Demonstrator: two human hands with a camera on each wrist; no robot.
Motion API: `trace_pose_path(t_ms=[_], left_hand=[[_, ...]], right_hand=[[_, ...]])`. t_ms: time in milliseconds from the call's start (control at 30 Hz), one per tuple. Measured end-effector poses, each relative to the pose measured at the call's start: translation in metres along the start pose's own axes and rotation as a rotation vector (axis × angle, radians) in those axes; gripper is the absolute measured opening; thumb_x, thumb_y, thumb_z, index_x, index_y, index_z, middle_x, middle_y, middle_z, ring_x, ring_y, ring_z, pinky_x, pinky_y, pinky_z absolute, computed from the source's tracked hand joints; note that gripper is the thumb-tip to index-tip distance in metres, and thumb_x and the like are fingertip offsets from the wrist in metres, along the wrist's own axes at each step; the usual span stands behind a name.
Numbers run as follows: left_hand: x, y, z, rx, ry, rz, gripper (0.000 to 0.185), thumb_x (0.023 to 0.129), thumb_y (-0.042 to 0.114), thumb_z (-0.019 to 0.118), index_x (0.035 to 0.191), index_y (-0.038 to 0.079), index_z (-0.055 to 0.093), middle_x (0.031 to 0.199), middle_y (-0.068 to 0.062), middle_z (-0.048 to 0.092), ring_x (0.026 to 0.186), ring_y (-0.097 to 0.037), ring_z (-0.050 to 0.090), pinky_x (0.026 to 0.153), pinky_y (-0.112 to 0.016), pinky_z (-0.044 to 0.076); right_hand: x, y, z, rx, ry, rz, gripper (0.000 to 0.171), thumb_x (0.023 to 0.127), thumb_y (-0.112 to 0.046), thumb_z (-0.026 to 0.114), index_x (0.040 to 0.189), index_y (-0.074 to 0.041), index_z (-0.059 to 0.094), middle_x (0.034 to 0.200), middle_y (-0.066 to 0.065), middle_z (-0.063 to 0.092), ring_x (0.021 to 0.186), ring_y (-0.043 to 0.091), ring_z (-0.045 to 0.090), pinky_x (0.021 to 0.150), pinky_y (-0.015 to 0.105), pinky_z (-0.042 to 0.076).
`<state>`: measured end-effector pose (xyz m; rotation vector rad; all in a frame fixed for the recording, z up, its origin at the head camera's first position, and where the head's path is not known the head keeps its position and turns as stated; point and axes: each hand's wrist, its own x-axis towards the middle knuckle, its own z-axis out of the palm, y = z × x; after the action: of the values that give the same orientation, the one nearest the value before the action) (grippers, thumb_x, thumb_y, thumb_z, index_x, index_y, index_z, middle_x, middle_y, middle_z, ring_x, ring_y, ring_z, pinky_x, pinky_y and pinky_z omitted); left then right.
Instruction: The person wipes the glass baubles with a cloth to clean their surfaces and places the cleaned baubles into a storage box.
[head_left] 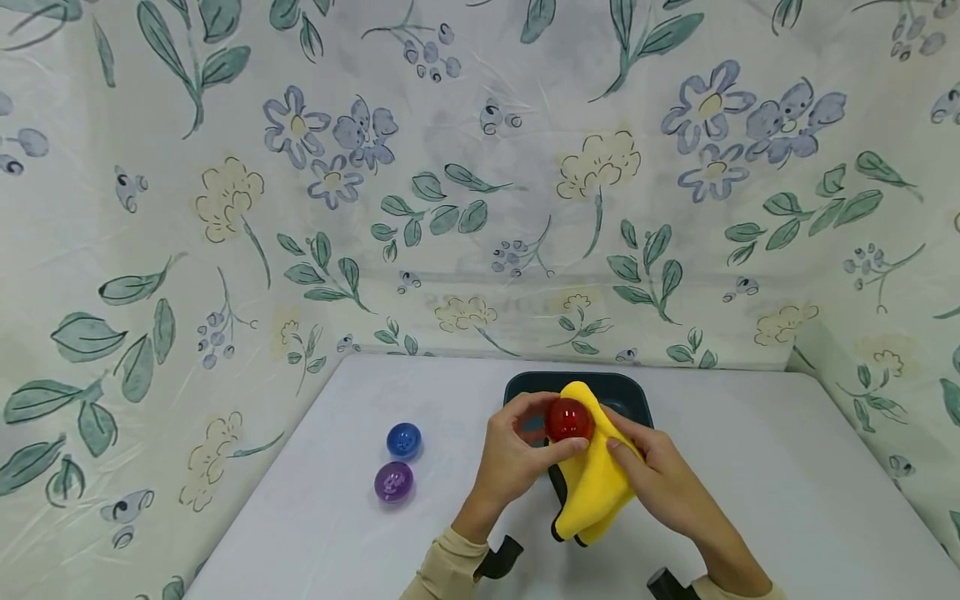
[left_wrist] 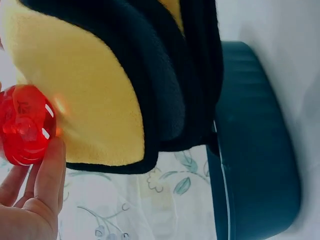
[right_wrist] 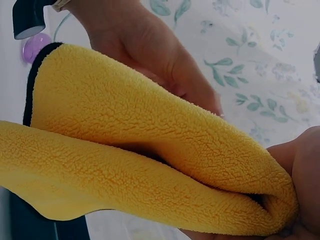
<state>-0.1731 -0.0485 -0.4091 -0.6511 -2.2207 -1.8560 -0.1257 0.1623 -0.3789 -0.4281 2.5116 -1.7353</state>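
Note:
My left hand [head_left: 517, 450] grips a clear red ball [head_left: 567, 419] above a dark tray [head_left: 633, 396]; the ball [left_wrist: 25, 125] glows red at the fingertips in the left wrist view. My right hand [head_left: 660, 475] holds a folded yellow cloth [head_left: 592, 483] with a black edge and presses it against the ball. The cloth [right_wrist: 140, 150] fills the right wrist view, with the left hand [right_wrist: 150, 50] behind it. The cloth [left_wrist: 95, 95] and the tray [left_wrist: 255, 150] also show in the left wrist view.
A blue ball [head_left: 403, 440] and a purple ball [head_left: 393, 482] lie on the white table [head_left: 787, 500] to the left of my hands. A flowered sheet [head_left: 450, 167] walls in the table at the back and both sides.

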Motion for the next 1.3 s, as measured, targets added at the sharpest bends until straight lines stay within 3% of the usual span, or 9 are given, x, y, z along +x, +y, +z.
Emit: trace_pose_path(t_ms=[233, 500, 800, 1000, 1133, 1300], left_hand=[[0.003, 0.000, -0.002, 0.001, -0.016, -0.033, 0.058, 0.083, 0.031, 0.089, 0.133, 0.011, 0.067, 0.124, -0.003, 0.070, 0.113, -0.020, 0.069, 0.094, -0.027, 0.061], [0.004, -0.001, -0.007, 0.062, -0.060, -0.046, 0.060, 0.081, 0.038, 0.089, 0.131, 0.011, 0.069, 0.122, -0.003, 0.074, 0.107, -0.018, 0.071, 0.094, -0.022, 0.059], [0.004, -0.001, -0.004, 0.092, -0.098, -0.058, 0.053, 0.079, 0.030, 0.091, 0.125, 0.010, 0.072, 0.121, -0.002, 0.076, 0.105, -0.018, 0.072, 0.090, -0.034, 0.063], [0.001, -0.001, 0.001, 0.118, -0.122, -0.019, 0.050, 0.079, 0.024, 0.092, 0.122, 0.009, 0.073, 0.121, -0.003, 0.075, 0.106, -0.018, 0.071, 0.086, -0.025, 0.062], [-0.002, 0.001, 0.004, 0.133, -0.152, 0.022, 0.049, 0.079, 0.025, 0.092, 0.122, 0.010, 0.073, 0.120, -0.002, 0.075, 0.104, -0.016, 0.071, 0.085, -0.019, 0.060], [-0.004, 0.005, 0.007, 0.137, -0.179, 0.059, 0.050, 0.079, 0.023, 0.092, 0.123, 0.010, 0.072, 0.121, -0.002, 0.075, 0.104, -0.014, 0.071, 0.083, -0.019, 0.061]], right_hand=[[-0.003, -0.004, 0.000, -0.009, 0.015, -0.007, 0.050, 0.109, -0.014, 0.048, 0.155, 0.006, 0.040, 0.110, 0.017, 0.070, 0.077, 0.015, 0.063, 0.074, 0.021, 0.061], [-0.008, -0.007, 0.000, -0.060, 0.062, -0.014, 0.048, 0.109, -0.013, 0.049, 0.156, -0.002, 0.043, 0.132, 0.020, 0.067, 0.082, 0.015, 0.062, 0.076, 0.020, 0.060], [-0.014, -0.011, 0.001, -0.145, 0.126, -0.152, 0.046, 0.107, -0.008, 0.051, 0.153, -0.006, 0.049, 0.142, 0.021, 0.064, 0.089, 0.013, 0.064, 0.079, 0.020, 0.060], [-0.014, -0.011, 0.002, -0.215, 0.139, -0.232, 0.046, 0.107, -0.005, 0.050, 0.152, -0.005, 0.049, 0.140, 0.020, 0.065, 0.089, 0.011, 0.065, 0.078, 0.021, 0.061], [-0.013, -0.010, 0.001, -0.244, 0.140, -0.246, 0.046, 0.106, -0.004, 0.051, 0.152, -0.005, 0.050, 0.139, 0.020, 0.066, 0.091, 0.011, 0.067, 0.084, 0.026, 0.064], [-0.011, -0.007, -0.003, -0.250, 0.128, -0.250, 0.045, 0.107, -0.005, 0.051, 0.152, -0.005, 0.051, 0.137, 0.022, 0.067, 0.089, 0.010, 0.067, 0.080, 0.029, 0.065]])
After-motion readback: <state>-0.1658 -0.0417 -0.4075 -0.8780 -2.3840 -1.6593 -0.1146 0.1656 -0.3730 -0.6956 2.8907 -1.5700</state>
